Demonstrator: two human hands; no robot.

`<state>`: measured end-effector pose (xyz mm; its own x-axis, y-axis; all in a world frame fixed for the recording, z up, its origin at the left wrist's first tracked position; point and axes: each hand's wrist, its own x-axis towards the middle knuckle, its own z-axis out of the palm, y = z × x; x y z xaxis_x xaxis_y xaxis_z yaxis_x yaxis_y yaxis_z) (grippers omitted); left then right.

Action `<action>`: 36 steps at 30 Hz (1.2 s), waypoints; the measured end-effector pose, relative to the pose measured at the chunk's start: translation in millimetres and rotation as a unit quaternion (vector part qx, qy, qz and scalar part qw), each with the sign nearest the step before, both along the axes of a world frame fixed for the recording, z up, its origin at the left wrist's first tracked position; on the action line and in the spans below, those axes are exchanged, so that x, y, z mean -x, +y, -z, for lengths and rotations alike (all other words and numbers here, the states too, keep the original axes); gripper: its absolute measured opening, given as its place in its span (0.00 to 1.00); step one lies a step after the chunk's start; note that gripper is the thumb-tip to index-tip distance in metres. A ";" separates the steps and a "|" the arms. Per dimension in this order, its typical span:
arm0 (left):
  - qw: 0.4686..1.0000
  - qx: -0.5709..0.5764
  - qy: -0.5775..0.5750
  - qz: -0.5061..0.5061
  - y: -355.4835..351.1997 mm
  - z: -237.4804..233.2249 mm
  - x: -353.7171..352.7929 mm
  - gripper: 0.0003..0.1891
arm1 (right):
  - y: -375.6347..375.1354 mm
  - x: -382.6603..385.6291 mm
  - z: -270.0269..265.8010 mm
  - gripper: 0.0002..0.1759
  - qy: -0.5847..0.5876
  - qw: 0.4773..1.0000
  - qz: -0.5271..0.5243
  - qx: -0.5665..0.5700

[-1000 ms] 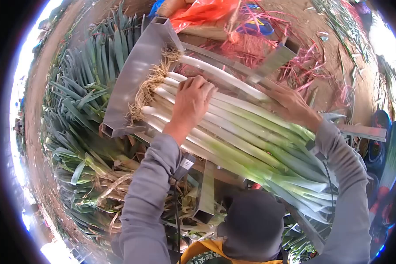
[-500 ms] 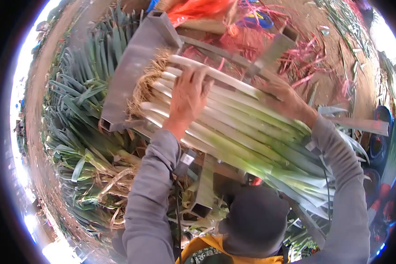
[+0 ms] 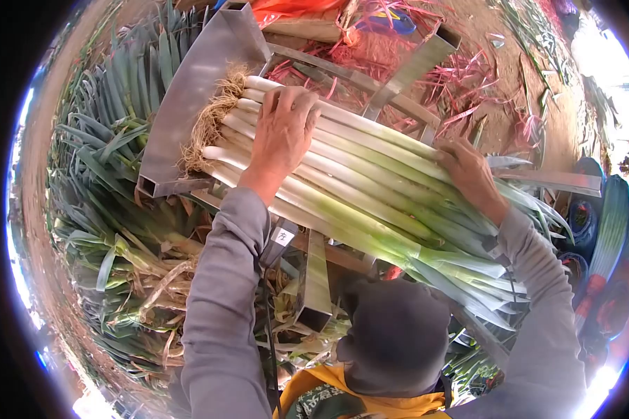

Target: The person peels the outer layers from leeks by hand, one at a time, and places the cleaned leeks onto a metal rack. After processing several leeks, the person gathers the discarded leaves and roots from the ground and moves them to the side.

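Several long leeks lie side by side on a metal frame, their white ends to the left and green leaves to the lower right. Stringy roots stick out beside an upright metal plate. My left hand lies across the white stalks near the roots, its fingers bent over the far side of the row. Farther along, my right hand has its fingers curled against the far edge, where the stalks turn green. The undersides of both hands are hidden.
A big heap of leeks fills the left side. Pink plastic strips litter the ground beyond the frame, near an orange-red sheet. Square metal tubes jut out around the stalks. Blue shoes show at the right.
The whole view has shifted a little, with the frame and leeks now slightly further left and up. Both hands stay on the leeks; my right hand is less blurred.
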<state>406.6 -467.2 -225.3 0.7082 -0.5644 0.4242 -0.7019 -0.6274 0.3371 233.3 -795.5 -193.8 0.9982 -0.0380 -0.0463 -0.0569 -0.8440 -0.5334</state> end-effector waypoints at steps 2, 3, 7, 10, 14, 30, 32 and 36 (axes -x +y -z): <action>1.000 -0.001 0.005 0.001 0.1 -1.2 1.4 0.13 | 1.2 10.6 3.4 0.14 -0.006 0.999 -0.024 0.043; 1.000 -0.001 0.005 0.000 -0.2 -1.1 1.7 0.13 | 4.8 13.7 1.6 0.14 -0.006 0.999 -0.024 0.043; 1.000 -0.008 -0.002 -0.006 -2.1 2.1 0.1 0.10 | 11.6 9.4 0.7 0.11 -0.052 0.996 -0.039 0.060; 1.000 -0.007 0.008 -0.008 0.2 1.6 2.6 0.10 | 14.4 11.0 2.3 0.10 -0.051 0.995 -0.041 0.078; 1.000 -0.003 0.003 -0.013 0.1 5.8 1.8 0.11 | 6.4 11.3 9.6 0.10 0.001 0.999 -0.011 0.037; 0.938 0.184 0.290 -0.040 201.1 -140.2 262.9 0.11 | 69.0 -68.9 -145.8 0.17 0.028 0.974 0.027 -0.225; 0.921 0.180 0.343 -0.040 237.8 -175.6 328.4 0.10 | 121.9 -75.5 -192.2 0.22 -0.073 0.985 -0.130 -0.092; 0.887 0.185 0.415 -0.083 280.9 -213.6 423.7 0.12 | 277.9 -50.9 -230.8 0.24 0.077 0.927 -0.311 -0.194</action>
<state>-17.2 -186.3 -11.7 0.9234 -0.3545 -0.1470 -0.0248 -0.4374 0.8989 284.2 -517.5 37.0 0.8017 0.5923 -0.0803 0.2750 -0.4848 -0.8303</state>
